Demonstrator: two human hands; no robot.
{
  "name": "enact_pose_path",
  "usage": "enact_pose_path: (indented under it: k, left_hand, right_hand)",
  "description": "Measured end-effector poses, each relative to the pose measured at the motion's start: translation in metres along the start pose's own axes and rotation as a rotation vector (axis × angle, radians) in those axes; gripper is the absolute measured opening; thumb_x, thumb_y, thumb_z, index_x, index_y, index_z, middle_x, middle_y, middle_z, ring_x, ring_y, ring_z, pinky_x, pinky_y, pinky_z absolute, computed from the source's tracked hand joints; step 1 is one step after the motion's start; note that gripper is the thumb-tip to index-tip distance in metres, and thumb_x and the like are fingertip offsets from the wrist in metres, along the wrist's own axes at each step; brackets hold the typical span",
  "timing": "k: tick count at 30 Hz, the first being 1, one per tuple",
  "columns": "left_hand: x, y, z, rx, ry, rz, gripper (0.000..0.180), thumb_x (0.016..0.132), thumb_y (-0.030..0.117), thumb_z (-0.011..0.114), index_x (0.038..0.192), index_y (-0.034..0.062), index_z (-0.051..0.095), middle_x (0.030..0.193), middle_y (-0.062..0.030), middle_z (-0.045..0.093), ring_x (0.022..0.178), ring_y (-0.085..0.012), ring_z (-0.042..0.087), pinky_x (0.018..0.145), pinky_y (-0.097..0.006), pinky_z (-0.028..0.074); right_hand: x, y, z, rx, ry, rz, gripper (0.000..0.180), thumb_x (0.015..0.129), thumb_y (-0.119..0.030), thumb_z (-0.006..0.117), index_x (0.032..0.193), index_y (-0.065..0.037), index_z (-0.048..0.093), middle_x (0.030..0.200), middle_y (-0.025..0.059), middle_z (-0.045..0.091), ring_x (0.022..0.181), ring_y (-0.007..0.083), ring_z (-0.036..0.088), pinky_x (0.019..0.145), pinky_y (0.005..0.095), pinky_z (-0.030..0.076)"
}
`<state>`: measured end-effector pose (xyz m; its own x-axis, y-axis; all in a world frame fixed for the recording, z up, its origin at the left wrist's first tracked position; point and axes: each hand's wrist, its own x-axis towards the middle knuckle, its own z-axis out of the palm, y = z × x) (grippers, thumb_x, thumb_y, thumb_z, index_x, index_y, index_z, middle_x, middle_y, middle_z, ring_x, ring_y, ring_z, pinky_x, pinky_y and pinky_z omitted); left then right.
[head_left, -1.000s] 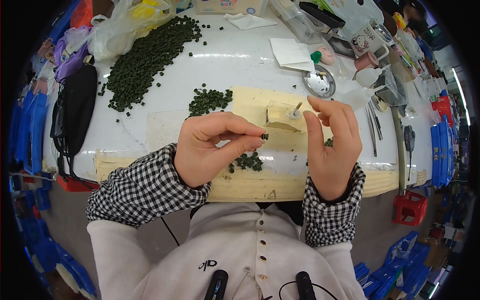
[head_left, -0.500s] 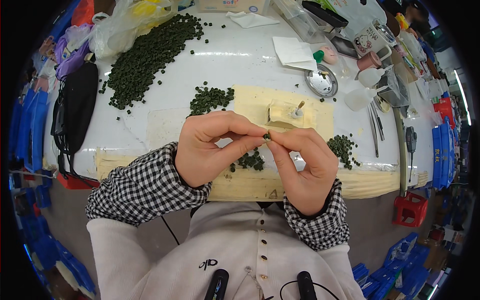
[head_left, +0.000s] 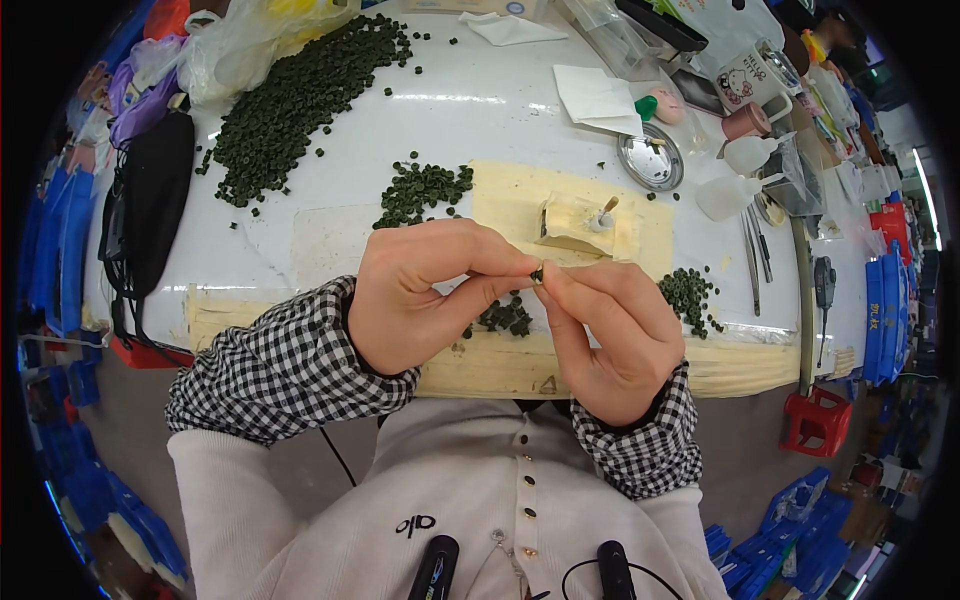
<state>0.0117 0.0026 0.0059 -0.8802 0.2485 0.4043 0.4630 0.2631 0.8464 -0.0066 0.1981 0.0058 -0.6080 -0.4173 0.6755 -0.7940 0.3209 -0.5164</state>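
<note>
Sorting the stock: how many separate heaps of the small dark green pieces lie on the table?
4: a big heap far left, a small one at centre, one partly hidden under the hands, one to the right.

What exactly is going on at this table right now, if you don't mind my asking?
A person in checked sleeves holds one small dark green bead between the fingertips of the left hand and right hand, above a white table. Small heaps of beads lie nearby, and a large heap lies farther back on the left.
</note>
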Motion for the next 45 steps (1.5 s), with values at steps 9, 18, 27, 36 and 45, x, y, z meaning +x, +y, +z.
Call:
enact_pose_path:
  k: [9,18,27,36,45]
  left_hand:
    - [0.001,0.000,-0.002,-0.087,-0.008,-0.082,0.018,0.082,-0.007,0.068,0.100,-0.0024,0.069,0.089,-0.0118,0.069,0.082,-0.0159,0.067,0.073,-0.026,0.052]
    - [0.000,0.001,-0.002,-0.091,0.005,-0.082,0.019,0.082,-0.006,0.068,0.100,-0.0026,0.069,0.089,-0.0119,0.069,0.081,-0.0160,0.066,0.073,-0.026,0.052]
    - [0.002,0.000,-0.001,0.127,0.005,0.064,0.021,0.081,-0.007,0.069,0.101,-0.0016,0.069,0.089,-0.0141,0.070,0.080,-0.0204,0.068,0.071,-0.027,0.053]
    - [0.001,0.000,-0.001,0.209,-0.007,0.103,0.022,0.079,-0.008,0.069,0.100,-0.0020,0.068,0.089,-0.0146,0.069,0.080,-0.0218,0.069,0.070,-0.027,0.054]
    - [0.006,-0.005,-0.005,0.268,-0.182,0.058,0.017,0.078,-0.006,0.069,0.094,-0.0012,0.067,0.083,-0.0113,0.067,0.074,-0.0224,0.066,0.065,-0.029,0.052]
  right_hand:
    - [-0.004,-0.003,0.001,0.040,0.021,0.102,0.027,0.074,0.009,0.074,0.100,0.003,0.069,0.085,0.0111,0.063,0.068,0.0195,0.062,0.058,0.0263,0.050]
    - [-0.005,-0.001,0.001,0.067,0.023,0.100,0.030,0.075,0.008,0.073,0.104,0.002,0.069,0.085,0.0109,0.063,0.068,0.0182,0.062,0.057,0.0254,0.050]
    - [-0.008,0.001,0.003,0.066,0.028,0.100,0.031,0.073,0.009,0.074,0.103,0.003,0.068,0.084,0.0117,0.063,0.068,0.0207,0.062,0.058,0.0274,0.050]
    - [-0.010,0.001,0.005,0.033,0.026,0.077,0.031,0.072,0.009,0.074,0.103,0.004,0.068,0.085,0.0116,0.063,0.068,0.0216,0.062,0.058,0.0285,0.050]
    - [-0.022,0.014,-0.026,-0.094,0.100,0.264,0.023,0.075,0.007,0.072,0.097,0.002,0.069,0.080,0.0127,0.064,0.068,0.0219,0.062,0.062,0.0288,0.051]
